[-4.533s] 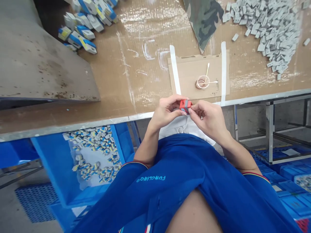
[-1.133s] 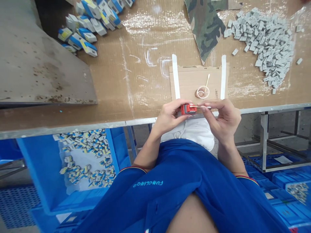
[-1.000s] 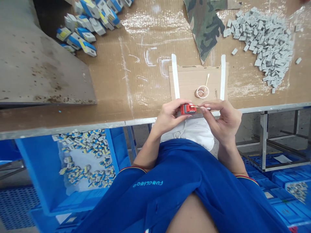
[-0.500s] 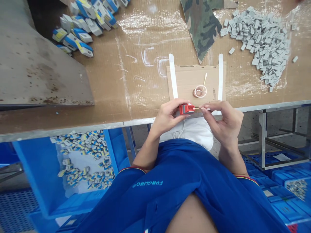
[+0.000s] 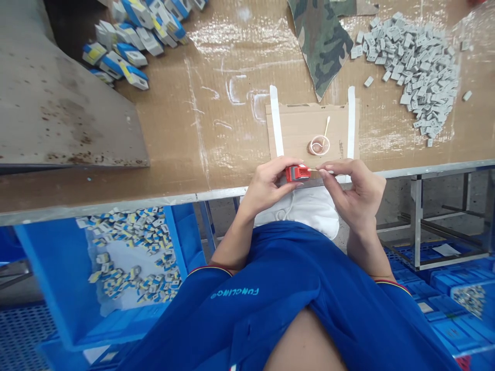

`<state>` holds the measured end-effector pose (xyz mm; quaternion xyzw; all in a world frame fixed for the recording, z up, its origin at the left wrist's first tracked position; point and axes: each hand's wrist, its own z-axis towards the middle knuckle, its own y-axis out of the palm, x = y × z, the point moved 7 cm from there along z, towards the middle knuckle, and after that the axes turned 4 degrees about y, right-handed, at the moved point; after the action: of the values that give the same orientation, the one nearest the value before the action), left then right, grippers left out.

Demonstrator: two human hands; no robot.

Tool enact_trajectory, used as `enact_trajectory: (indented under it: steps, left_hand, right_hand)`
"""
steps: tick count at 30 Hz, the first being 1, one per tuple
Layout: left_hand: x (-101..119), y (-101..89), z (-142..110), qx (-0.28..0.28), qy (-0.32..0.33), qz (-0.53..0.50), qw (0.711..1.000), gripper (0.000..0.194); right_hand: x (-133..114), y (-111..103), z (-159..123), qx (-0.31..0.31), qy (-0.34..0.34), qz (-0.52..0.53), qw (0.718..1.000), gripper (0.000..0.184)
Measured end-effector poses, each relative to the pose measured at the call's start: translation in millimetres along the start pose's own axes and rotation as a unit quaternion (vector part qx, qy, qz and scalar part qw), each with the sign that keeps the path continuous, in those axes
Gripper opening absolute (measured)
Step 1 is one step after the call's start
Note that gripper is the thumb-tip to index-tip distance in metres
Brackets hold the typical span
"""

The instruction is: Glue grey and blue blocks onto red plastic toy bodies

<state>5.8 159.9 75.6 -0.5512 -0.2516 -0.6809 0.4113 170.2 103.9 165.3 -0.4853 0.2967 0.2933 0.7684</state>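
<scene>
Compared with the first earlier view, one of the two sticks has left the small clear cup (image 5: 319, 146), and now it is a cotton swab (image 5: 315, 169) in the right hand (image 5: 353, 188). The left hand (image 5: 266, 183) is closed around a small red-and-grey block (image 5: 296, 173), and it grasps this firmly with the fingers curled. The right hand is not released: its thumb and first finger pinch the swab. The block stays in the air above the near edge of the workbench (image 5: 116, 202), just in front of the lower edge of a cardboard sheet (image 5: 294, 129).

The work in hand seems to be bringing the swab tip to the right end of the block, but I cannot tell if they touch. The next move calls for a steady pinch, because the tip is very close to the block.

Counted: two hands, one block, one cup, one more swab (image 5: 327, 129) standing in the cup, two white tape strips (image 5: 276, 123) on the cardboard, and one camouflage cloth (image 5: 319, 41) near the far edge. Toward the far right corner lies a heap of grey pieces (image 5: 417, 67), too many to count. Toward the far left corner lie dozens of blue-and-white boxes (image 5: 131, 36). Below the near edge is one blue crate (image 5: 50, 283).
</scene>
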Motion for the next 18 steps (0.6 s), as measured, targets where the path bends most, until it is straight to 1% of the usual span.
enact_trajectory:
  steps: [7, 10, 14, 18]
  left_hand:
    - [-1.1, 0.7, -0.3, 0.003, -0.023, -0.006, 1.0, 0.042]
    - [-1.8, 0.6, -0.8, 0.005, -0.028, -0.007, 1.0, 0.042]
    - [-0.5, 1.0, -0.8, -0.001, -0.016, -0.011, 1.0, 0.039]
    - [0.8, -0.5, 0.0, 0.005, -0.01, -0.004, 1.0, 0.039]
  right_hand:
    - [-2.2, -1.9, -1.0, -0.016, 0.003, -0.024, 1.0, 0.005]
    - [0.4, -1.1, -1.1, -0.022, 0.019, 0.004, 1.0, 0.005]
    - [2.3, 4.1, -1.2, -0.027, 0.031, 0.056, 0.998, 0.005]
    - [2.8, 7.1, -1.7, -0.034, 0.043, 0.078, 0.995, 0.005]
